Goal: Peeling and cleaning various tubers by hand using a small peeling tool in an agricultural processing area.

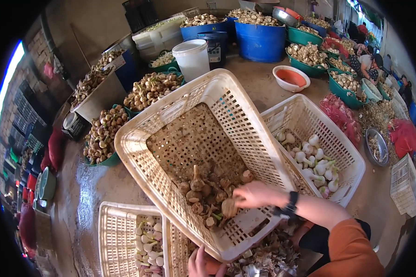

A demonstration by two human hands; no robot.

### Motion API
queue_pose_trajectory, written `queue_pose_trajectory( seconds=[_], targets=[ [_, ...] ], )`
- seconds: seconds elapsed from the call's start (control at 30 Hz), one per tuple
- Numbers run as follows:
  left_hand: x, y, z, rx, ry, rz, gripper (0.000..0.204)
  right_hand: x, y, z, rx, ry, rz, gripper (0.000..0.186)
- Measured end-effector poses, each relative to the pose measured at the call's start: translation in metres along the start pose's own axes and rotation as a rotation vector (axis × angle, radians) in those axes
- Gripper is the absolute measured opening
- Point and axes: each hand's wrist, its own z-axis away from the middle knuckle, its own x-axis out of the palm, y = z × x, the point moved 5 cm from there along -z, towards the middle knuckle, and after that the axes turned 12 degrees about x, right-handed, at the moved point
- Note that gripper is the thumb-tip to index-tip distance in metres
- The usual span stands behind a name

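Note:
A large, dirty cream plastic crate [185, 115] tilts in front of me, with brown, dry-skinned garlic bulbs [195, 196] gathered at its near end. My right hand [256, 194] reaches into it from the right, fingers closed on a brown garlic bulb [229, 208]. At the lower picture edge, my left hand [202, 264] is partly cut off, beside the crate's near rim. Its visible fingers are apart, and I see nothing held in them. White, cleaned garlic bulbs lie in a second crate [344, 138] at right and a third crate [115, 235] at lower left.
Loose skins and trimmings [268, 249] lie below the tilted crate. Green tubs of bulbs [107, 134] stand at left, with a white bucket [192, 60] and blue tubs [261, 44] behind. A red-and-white basin [291, 78] sits beyond. People [370, 64] work at far right.

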Motion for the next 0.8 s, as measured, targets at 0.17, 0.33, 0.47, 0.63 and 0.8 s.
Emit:
queue_pose_trajectory(
  seconds=[0.17,0.33,0.47,0.63,0.8],
  targets=[
    [0.025,0.040,-0.003,0.153,0.193,0.175,0.049,-0.027,-0.086,0.105,-0.005,-0.351,-1.253,0.047],
    [0.031,0.079,0.025,0.205,0.296,0.024,0.070,-0.021,-0.107,0.161,-0.218,0.182,-0.853,0.034],
    [0.040,0.106,0.047,0.373,0.450,-0.217,0.067,-0.033,-0.120,0.200,-0.115,0.341,-0.774,0.023],
    [0.048,0.121,0.065,0.413,0.477,-0.180,0.063,-0.021,-0.107,0.223,-0.028,0.446,-0.672,0.019],
    [0.064,0.093,0.063,0.004,0.173,1.126,0.067,-0.017,-0.100,0.226,-0.063,0.099,-1.278,0.026]
  ],
)
